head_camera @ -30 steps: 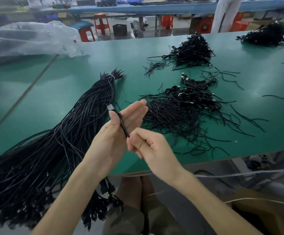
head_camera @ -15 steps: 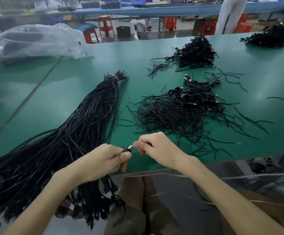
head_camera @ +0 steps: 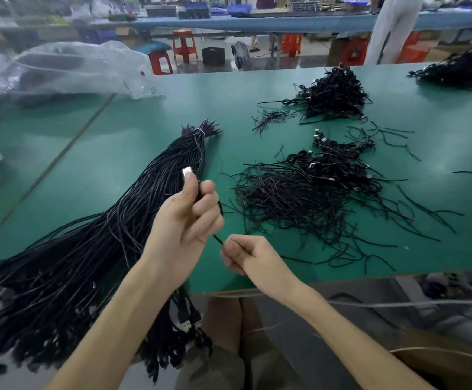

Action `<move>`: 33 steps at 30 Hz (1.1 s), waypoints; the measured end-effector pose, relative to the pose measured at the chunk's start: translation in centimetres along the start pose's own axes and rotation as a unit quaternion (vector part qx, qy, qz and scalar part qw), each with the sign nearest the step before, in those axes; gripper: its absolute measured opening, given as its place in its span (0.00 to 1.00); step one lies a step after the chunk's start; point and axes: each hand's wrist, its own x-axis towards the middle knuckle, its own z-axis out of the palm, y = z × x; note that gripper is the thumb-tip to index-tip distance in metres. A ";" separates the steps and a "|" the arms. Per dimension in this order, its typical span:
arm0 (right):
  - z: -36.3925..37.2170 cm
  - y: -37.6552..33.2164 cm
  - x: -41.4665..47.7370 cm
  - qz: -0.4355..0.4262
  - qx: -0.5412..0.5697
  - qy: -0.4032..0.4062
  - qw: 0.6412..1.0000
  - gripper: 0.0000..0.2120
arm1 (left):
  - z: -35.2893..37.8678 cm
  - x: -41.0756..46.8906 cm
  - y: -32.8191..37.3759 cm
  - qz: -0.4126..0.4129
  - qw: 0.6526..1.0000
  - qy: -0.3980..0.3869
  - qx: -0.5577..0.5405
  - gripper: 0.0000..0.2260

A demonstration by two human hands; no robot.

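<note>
My left hand (head_camera: 185, 220) is raised over the green table (head_camera: 116, 153) and pinches a black cable just below its silver plug (head_camera: 187, 172), which points up past the thumb. The thin black cable (head_camera: 217, 238) runs down from that hand into my right hand (head_camera: 247, 256), which grips it in curled fingers near the table's front edge. A long tied bundle of black cables (head_camera: 111, 237) lies to the left of my hands and hangs off the front edge with its plugs down.
A tangled heap of coiled cables and black ties (head_camera: 313, 190) lies right of my hands, another heap (head_camera: 333, 94) behind it, a third (head_camera: 460, 71) at the far right. A clear plastic bag (head_camera: 68, 68) sits at the back left. Red stools (head_camera: 184, 49) stand beyond the table.
My left hand has risen from the table edge with the plug end, which now points up. My right hand stayed low and the cable now stretches between the two hands.
</note>
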 end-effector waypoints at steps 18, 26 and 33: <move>-0.1 -2.6 1.4 -0.053 0.062 0.069 0.994 0.20 | -2.8 -0.6 -2.9 0.048 0.964 0.014 0.259 0.21; 1.1 -2.3 1.2 -0.065 0.078 0.094 0.990 0.21 | 0.3 -0.1 -3.3 0.021 0.997 0.075 0.014 0.22; 1.2 -1.2 0.7 -0.020 0.038 0.081 0.996 0.20 | 0.7 -0.1 -2.1 0.004 0.990 0.122 -0.070 0.15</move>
